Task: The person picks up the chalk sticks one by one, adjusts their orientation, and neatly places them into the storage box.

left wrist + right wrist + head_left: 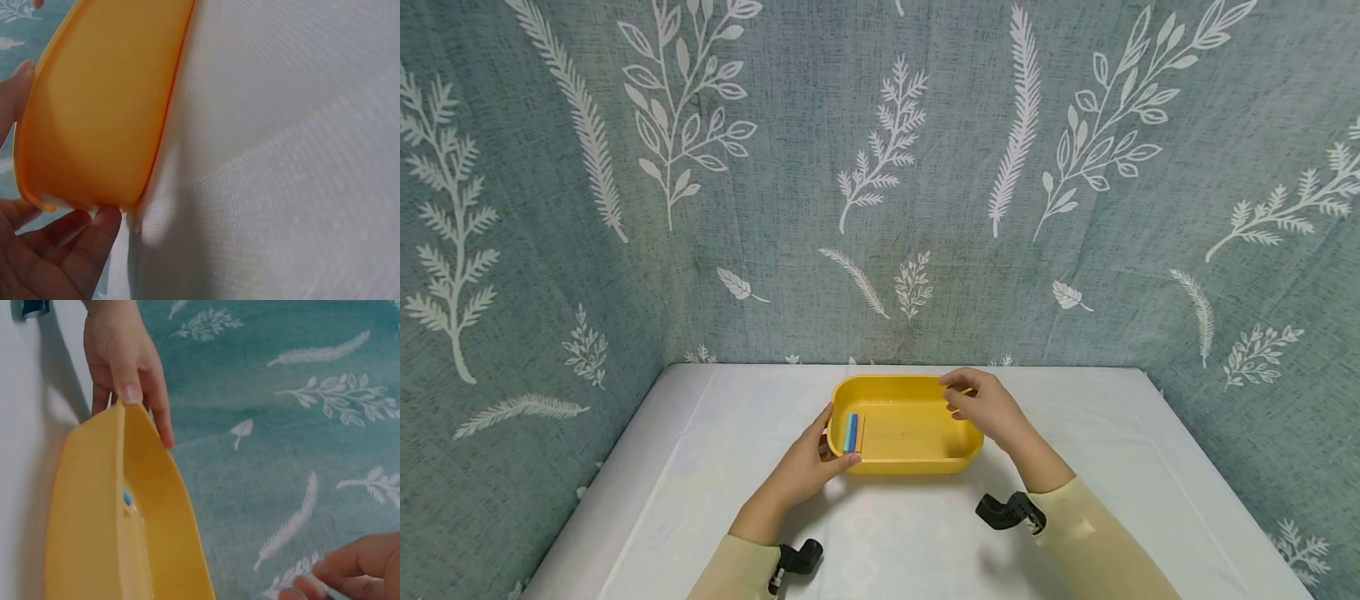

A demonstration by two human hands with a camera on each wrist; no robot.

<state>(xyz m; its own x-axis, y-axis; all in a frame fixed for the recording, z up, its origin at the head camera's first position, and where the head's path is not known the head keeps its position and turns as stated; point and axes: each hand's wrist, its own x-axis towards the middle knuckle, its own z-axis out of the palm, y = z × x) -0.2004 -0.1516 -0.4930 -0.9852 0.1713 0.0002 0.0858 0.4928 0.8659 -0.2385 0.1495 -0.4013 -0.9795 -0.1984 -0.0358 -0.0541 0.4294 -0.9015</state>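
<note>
A yellow rectangular plastic tray (910, 467) with rounded corners stands on the white-covered table. Inside, by its left end, several slim coloured sticks lie side by side: a light blue stick (847, 432), a darker blue stick (853, 432) and a yellow-orange one (861, 433). My left hand (808, 467) grips the tray's left end, thumb on the near rim and fingers around the outer wall. Over the right end hovers my right hand (988, 408), its fingers loosely bent, with no object visible in them. In the right wrist view only some fingers (369, 556) show.
The white tablecloth (700, 500) spreads around the tray. Behind and at both sides hangs a blue-green fabric (790, 208) with white leaf prints. Black wrist cameras are worn on the left sleeve (737, 571) and the right sleeve (1090, 533).
</note>
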